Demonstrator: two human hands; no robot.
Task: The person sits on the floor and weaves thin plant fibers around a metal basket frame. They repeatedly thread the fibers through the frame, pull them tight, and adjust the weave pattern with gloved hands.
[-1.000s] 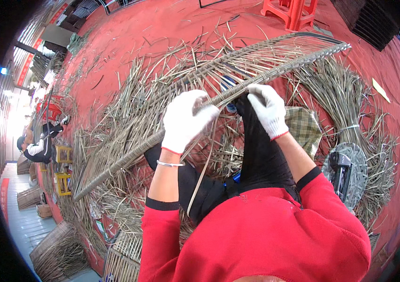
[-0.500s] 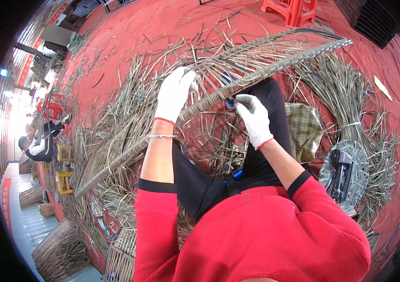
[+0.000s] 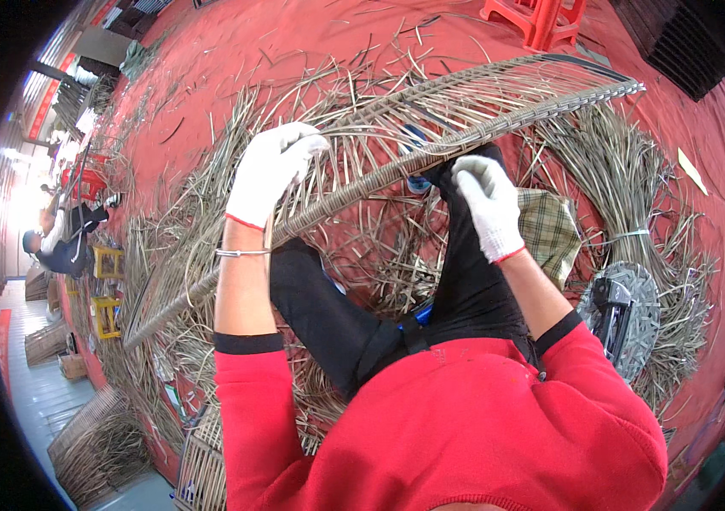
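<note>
A long woven frame [image 3: 397, 169] of brownish-grey strips lies slantwise across my legs, its near rim tightly wrapped and its middle filled with open slats. My left hand [image 3: 270, 175], in a white glove, is raised over the frame's left part, thumb and fingers pinched on a thin weaving strip [image 3: 371, 130] that curves off to the right. My right hand [image 3: 490, 209], also gloved, hovers just on the near side of the wrapped rim with its fingers curled together. Whatever lies between those fingertips is too small to make out.
Loose strips [image 3: 243, 153] litter the red floor around the frame. On the right lie a tied strip bundle [image 3: 627, 200], a plaid cloth [image 3: 547, 230] and a round stool [image 3: 635, 341] bearing a black tool. A red stool [image 3: 541, 21] stands far off; another person [image 3: 56, 243] sits at left.
My left hand has moved left and slightly up, drawing away from the rim. My right hand has shifted right and a little higher. The frame has moved only slightly.
</note>
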